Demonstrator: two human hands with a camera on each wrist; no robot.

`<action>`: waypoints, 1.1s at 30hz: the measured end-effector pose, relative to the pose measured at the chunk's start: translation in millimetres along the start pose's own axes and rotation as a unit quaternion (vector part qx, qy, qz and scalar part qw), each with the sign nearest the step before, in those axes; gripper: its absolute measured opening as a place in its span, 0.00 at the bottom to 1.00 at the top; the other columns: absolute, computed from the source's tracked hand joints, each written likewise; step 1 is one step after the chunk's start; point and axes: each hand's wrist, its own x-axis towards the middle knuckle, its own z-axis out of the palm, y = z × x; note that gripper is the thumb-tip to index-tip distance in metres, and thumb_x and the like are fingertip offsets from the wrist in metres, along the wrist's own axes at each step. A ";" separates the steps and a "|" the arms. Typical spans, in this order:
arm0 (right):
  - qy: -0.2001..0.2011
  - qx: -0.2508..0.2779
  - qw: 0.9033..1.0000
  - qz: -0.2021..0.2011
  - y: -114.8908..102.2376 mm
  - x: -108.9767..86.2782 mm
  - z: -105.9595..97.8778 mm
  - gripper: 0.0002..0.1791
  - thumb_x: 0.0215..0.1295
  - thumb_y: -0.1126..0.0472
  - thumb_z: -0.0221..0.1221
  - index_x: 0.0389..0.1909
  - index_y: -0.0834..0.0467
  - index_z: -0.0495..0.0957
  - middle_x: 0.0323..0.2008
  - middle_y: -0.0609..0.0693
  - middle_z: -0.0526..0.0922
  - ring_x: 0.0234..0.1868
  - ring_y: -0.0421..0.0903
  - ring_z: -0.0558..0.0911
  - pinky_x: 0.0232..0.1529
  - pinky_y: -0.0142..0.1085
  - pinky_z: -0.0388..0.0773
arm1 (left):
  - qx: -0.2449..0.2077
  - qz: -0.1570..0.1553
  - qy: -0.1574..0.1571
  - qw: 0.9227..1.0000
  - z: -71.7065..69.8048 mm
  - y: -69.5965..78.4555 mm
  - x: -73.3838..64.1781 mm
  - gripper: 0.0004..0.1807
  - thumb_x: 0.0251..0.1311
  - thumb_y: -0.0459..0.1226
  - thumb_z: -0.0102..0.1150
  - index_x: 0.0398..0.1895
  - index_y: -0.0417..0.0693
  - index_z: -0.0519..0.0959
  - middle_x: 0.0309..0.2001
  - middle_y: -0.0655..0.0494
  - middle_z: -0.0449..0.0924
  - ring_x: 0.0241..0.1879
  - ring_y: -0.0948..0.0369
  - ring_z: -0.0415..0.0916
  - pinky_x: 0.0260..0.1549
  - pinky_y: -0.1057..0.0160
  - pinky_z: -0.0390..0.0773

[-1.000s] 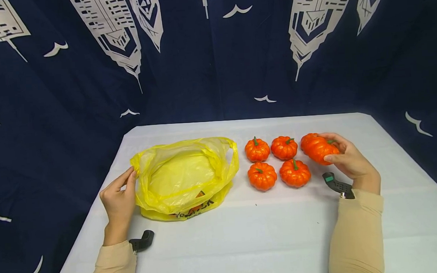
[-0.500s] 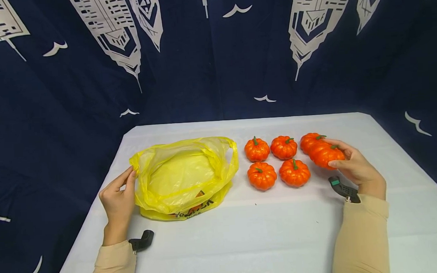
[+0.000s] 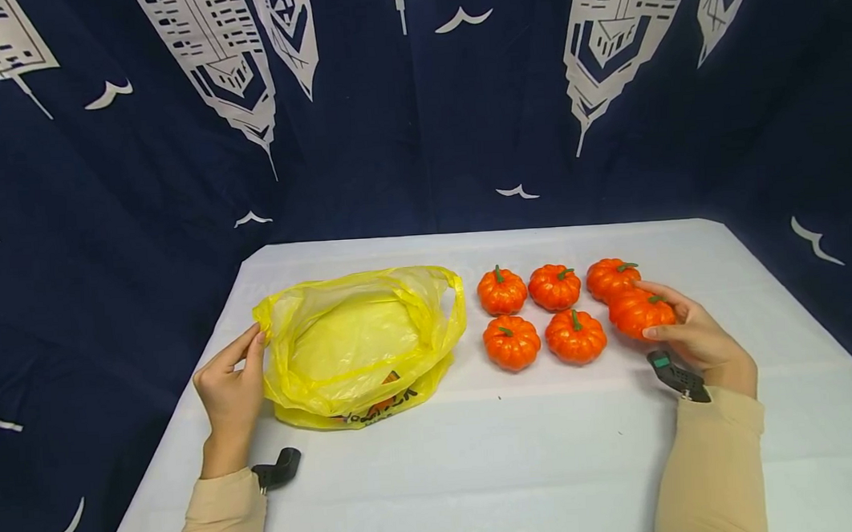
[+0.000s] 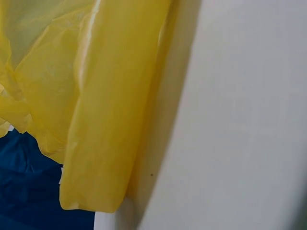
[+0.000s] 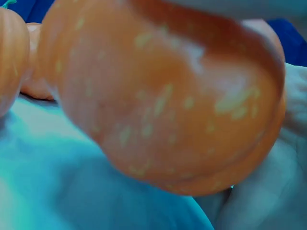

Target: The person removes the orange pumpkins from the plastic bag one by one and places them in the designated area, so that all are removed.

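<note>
My left hand (image 3: 232, 393) pinches the left edge of a yellow plastic bag (image 3: 368, 397), which lies on its side-spread base with its mouth gaping upward. In the left wrist view the bag's side (image 4: 110, 120) fills the left half, and the hand is out of sight there. At the right, my right hand (image 3: 704, 336) grips a small orange pumpkin (image 3: 638, 313) between thumb and fingers. Up close in the right wrist view, that pumpkin (image 5: 168, 105) shows yellow flecks, with a shadow on the cloth below it. Another pumpkin (image 3: 610, 279) sits just behind it.
Several more orange pumpkins (image 3: 576, 337) stand in two rows between the bag and my right hand. A white cloth covers the table (image 3: 480, 472). Behind hangs a dark blue curtain (image 3: 419, 138) with white building and bird prints.
My right hand has moved right and toward me with the pumpkin, uncovering more of the one behind. The left hand and the bag have stayed in place.
</note>
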 end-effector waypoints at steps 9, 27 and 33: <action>0.038 -0.011 0.998 0.050 6.3 -2.6 -0.3 0.40 0.50 0.82 0.51 0.65 0.58 0.53 0.54 0.42 0.70 0.48 0.35 0.75 0.46 0.26 0.74 | 0.001 -0.004 -0.002 1.000 -0.6 1.2 -0.1 0.09 0.47 0.33 0.64 0.34 0.42 0.83 0.29 0.44 0.83 0.29 0.84 0.72 0.28 0.87 0.68; 0.051 -0.091 0.991 0.082 8.9 -1.4 -1.2 0.43 0.48 0.79 0.56 0.65 0.57 0.53 0.54 0.41 0.67 0.48 0.34 0.73 0.45 0.25 0.74 | -0.002 -0.008 -0.003 1.000 -0.1 1.7 -0.1 0.09 0.47 0.32 0.64 0.34 0.42 0.83 0.30 0.45 0.83 0.30 0.84 0.72 0.27 0.87 0.68; 0.064 -0.124 0.985 0.104 6.9 0.9 -1.4 0.43 0.47 0.77 0.58 0.65 0.55 0.54 0.55 0.40 0.64 0.49 0.33 0.70 0.45 0.23 0.73 | -0.004 -0.006 -0.002 1.000 0.6 1.5 -0.2 0.09 0.46 0.32 0.64 0.34 0.43 0.83 0.30 0.44 0.83 0.30 0.83 0.72 0.27 0.87 0.69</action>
